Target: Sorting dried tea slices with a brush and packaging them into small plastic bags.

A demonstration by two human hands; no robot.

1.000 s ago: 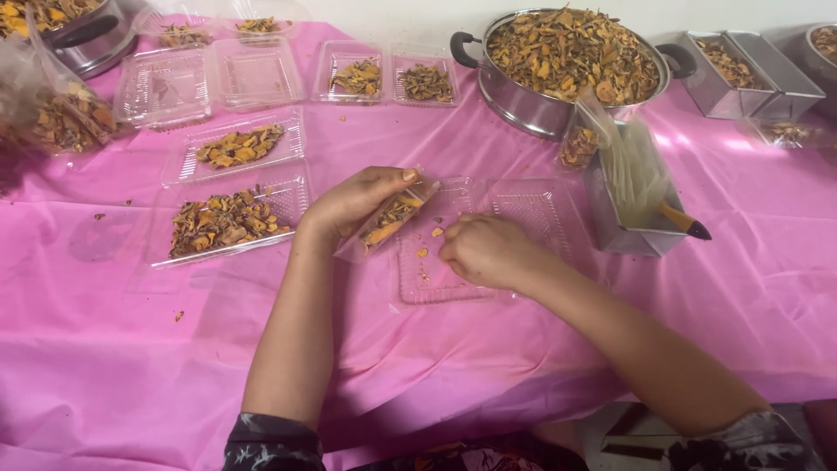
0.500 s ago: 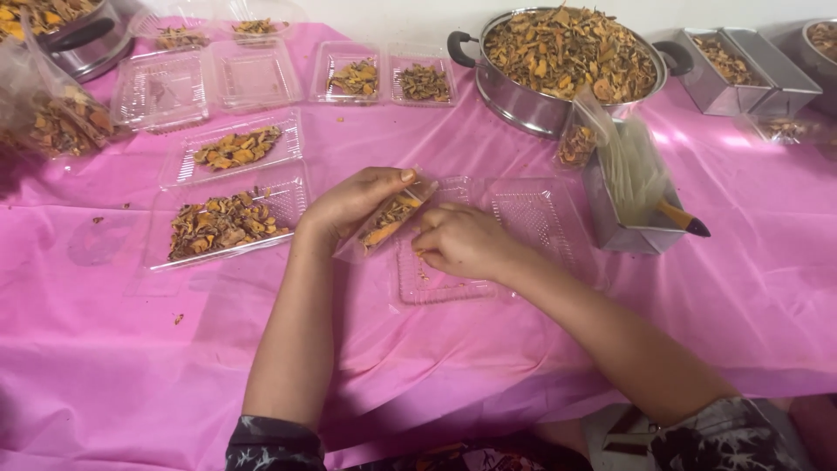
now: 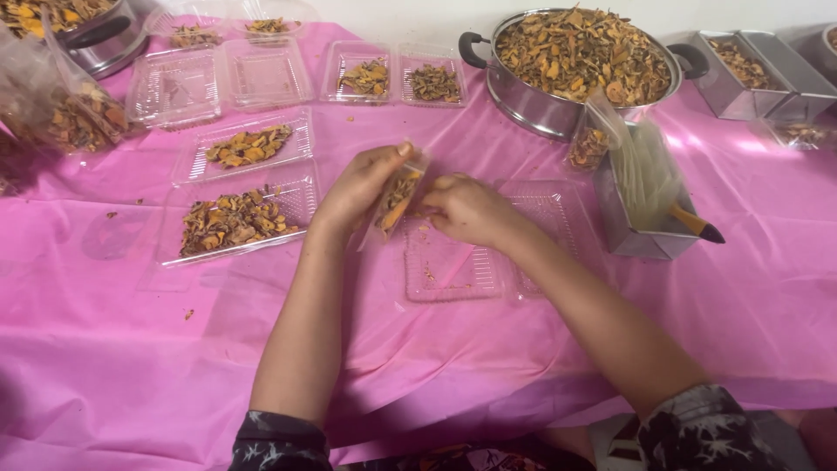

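The left hand [image 3: 362, 187] grips a small clear bag [image 3: 397, 202] of dried orange pieces; the right hand [image 3: 466, 208], at its 3 o'clock, pinches it above an empty clear tray [image 3: 453, 266] on the pink surface [image 3: 131, 349].

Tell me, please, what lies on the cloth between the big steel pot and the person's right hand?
In the head view, only bare pink tablecloth separates the steel pot from the right hand; a small filled bag leans beside the pot.

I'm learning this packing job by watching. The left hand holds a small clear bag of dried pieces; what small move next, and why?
Probably tilt the small clear bag upright with the left hand; it leans, and crumbs already lie in the clear tray below. The right hand is at its mouth.
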